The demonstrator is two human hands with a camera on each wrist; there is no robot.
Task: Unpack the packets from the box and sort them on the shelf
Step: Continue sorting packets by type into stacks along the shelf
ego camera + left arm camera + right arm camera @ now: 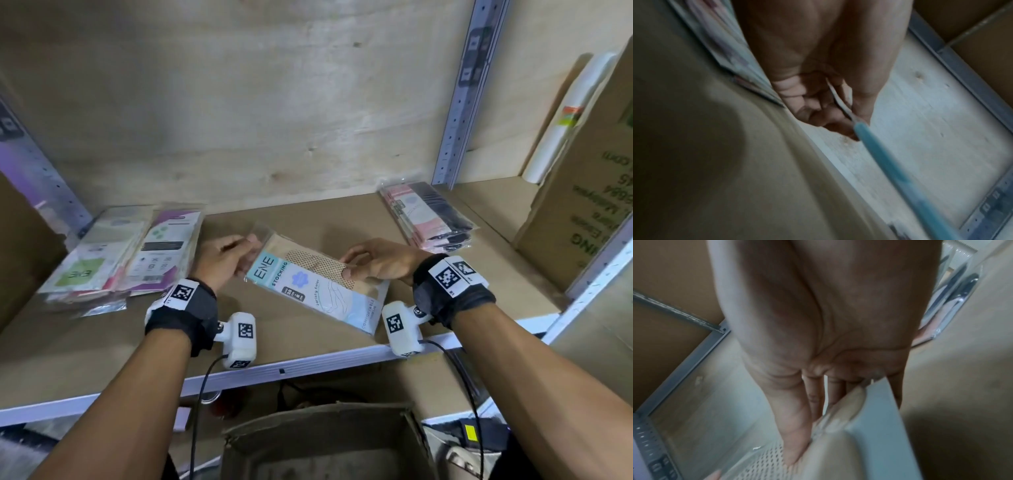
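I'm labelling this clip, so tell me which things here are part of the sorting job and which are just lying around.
Part of the job:
- blue stocking packet, held by left hand and right hand
- left pile of packets
- pink and black pile
- open box below
- shelf

Just lying about:
- printed carton at right
- white roll behind it

Stockroom, metal shelf (308, 365) with slotted uprights, packet stacks (428, 216) on it, cardboard boxes (582, 192) beside the stacks

Head: looks forward and down onto shelf (308, 212), both wrists in frame.
Left wrist: close, along palm toward fingers.
Right wrist: same, close.
Shared: stocking packet (318, 291).
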